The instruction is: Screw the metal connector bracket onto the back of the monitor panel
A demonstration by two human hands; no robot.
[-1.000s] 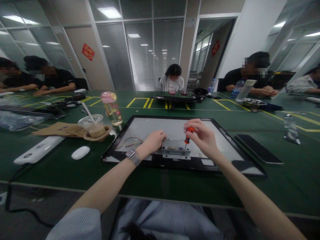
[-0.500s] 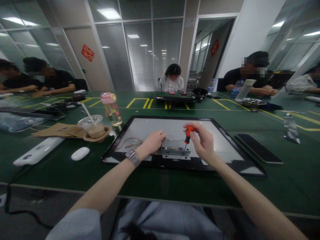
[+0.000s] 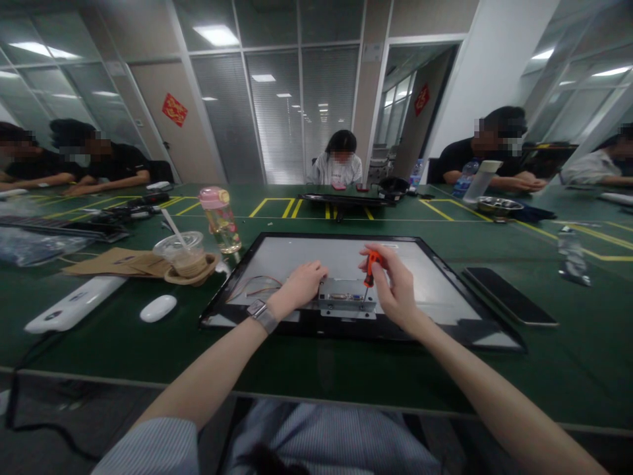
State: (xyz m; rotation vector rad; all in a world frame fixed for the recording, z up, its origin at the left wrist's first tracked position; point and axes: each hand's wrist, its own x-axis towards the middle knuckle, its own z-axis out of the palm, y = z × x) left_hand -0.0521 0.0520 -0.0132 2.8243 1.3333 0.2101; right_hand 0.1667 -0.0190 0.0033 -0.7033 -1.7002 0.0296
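Note:
A monitor panel (image 3: pixel 341 254) lies face down before me, its pale back framed in black. Near its front edge sits a metal bracket (image 3: pixel 347 309) with video ports. My right hand (image 3: pixel 398 284) is closed around the orange and black handle of a screwdriver (image 3: pixel 372 267), whose tip points down at the right end of the bracket. At the bracket's left end, my left hand (image 3: pixel 302 284) has its fingers bent together against the metal; what the fingertips grip is hidden. Thin wires (image 3: pixel 257 284) lie on the panel left of that hand.
To the left are a drink cup (image 3: pixel 185 254), a pink-lidded bottle (image 3: pixel 221 221), a white oval case (image 3: pixel 158 308) and a white power strip (image 3: pixel 74 303). A black phone (image 3: pixel 509 295) lies right of the panel. Several people sit around the green table (image 3: pixel 316 376).
My right hand and the screwdriver handle have shifted slightly left, the tip staying at the bracket's right end. My left hand keeps its place.

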